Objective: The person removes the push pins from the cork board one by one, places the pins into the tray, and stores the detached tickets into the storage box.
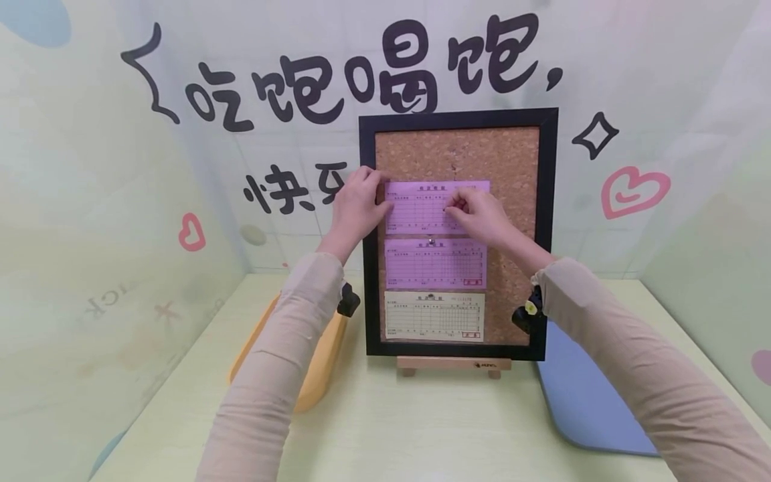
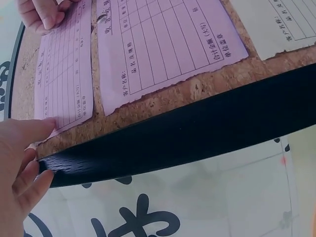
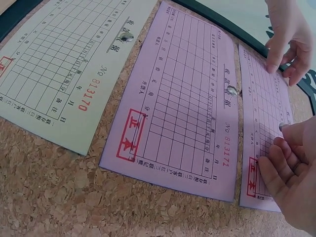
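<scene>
We see a pale green desk (image 1: 421, 428) walled by printed panels; on it a black-framed cork board (image 1: 545, 221) stands upright on a small wooden easel (image 1: 453, 365), whose legs are mostly hidden behind the frame; a yellow curved tray (image 1: 322, 375) at the left is largely covered by the left sleeve, and a blue mat (image 1: 578, 402) at the right is cut by the right sleeve; open desk lies in front of the board. Three slips hang in a column on the cork: the top pink paper form (image 1: 421, 207), a second pink form (image 1: 435, 263) below it held by a silver pin (image 1: 430, 242), and a cream paper form (image 1: 434, 316) lowest, near the bottom frame edge. Our left hand (image 1: 357, 204) lies at the board's left frame, straight fingers (image 2: 42, 126) pressing the top form's left edge; our right hand (image 1: 482, 214) rests on the same form, fingers (image 3: 281, 153) curled and pinching a small pin head (image 3: 283, 126) against the paper, though the pin is mostly hidden. Bare cork stays free right of the slips.
</scene>
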Tool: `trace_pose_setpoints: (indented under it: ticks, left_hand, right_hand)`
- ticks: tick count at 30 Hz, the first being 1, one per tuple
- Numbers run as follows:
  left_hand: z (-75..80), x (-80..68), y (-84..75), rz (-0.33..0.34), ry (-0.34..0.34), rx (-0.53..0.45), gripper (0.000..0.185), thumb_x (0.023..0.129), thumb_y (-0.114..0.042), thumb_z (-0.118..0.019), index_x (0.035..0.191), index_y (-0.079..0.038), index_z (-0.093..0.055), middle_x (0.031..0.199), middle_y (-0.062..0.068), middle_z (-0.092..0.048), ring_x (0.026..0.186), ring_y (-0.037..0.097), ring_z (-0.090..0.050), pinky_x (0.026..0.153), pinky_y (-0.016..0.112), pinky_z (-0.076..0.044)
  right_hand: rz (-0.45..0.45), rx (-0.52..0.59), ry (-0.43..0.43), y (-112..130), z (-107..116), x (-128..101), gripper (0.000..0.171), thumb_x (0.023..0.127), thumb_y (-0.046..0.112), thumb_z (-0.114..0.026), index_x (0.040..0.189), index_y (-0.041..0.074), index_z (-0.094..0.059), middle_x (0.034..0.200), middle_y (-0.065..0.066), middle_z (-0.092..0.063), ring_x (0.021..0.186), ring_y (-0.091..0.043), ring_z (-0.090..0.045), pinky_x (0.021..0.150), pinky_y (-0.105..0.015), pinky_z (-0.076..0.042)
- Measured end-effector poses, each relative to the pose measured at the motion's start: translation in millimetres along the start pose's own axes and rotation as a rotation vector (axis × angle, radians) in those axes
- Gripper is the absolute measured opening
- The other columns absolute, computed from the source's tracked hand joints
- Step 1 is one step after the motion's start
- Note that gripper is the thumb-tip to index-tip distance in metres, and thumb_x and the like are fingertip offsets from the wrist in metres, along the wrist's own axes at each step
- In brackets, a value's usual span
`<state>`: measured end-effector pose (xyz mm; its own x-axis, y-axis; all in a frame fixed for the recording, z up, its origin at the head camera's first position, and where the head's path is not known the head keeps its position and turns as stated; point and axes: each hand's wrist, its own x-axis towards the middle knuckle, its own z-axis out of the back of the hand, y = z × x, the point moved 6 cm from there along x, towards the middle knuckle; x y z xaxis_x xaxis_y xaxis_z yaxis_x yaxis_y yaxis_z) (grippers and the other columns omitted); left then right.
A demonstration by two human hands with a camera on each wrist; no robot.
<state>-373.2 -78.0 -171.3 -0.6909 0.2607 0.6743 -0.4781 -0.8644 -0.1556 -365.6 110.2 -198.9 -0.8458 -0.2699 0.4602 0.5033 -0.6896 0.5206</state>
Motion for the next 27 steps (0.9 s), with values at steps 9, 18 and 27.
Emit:
trace_pose_setpoints:
  ticks: [9,18,27]
  left_hand:
    - [-1.1,4.5,-1.7,0.026,0.047,0.002,0.027,0.080,-0.015,-0.067,0.106,-0.007,-0.062,0.097,0.008,-0.056,0.086,0.022,-0.051,0.069,0.034,-0.046]
    - [0.2,8.1,-4.7,-0.012,0.090,0.086,0.028,0.079,-0.017,-0.068,0.104,-0.006,-0.060,0.099,0.008,-0.052,0.088,0.024,-0.050,0.069,0.036,-0.047]
    - [1.3,9.6,-7.1,-0.037,0.125,0.149,0.026,0.079,-0.018,-0.066,0.101,-0.006,-0.057,0.098,0.009,-0.050,0.087,0.026,-0.048,0.065,0.037,-0.047]
  right_hand:
    - [-0.007,0.012,0.004,-2.0,-1.1,0.4,0.012,0.090,0.013,-0.054,0.093,0.003,-0.058,0.082,-0.010,-0.056,0.072,-0.021,-0.048,0.063,-0.029,-0.037]
    - [-0.001,0.022,0.004,-1.1,-0.5,-0.4,0.012,0.089,0.012,-0.054,0.093,0.001,-0.059,0.084,-0.011,-0.057,0.073,-0.021,-0.049,0.063,-0.030,-0.038]
    - [-0.008,0.024,0.010,-0.7,-0.3,-0.9,0.011,0.089,0.012,-0.054,0.093,0.002,-0.059,0.084,-0.011,-0.057,0.073,-0.021,-0.049,0.063,-0.030,-0.038]
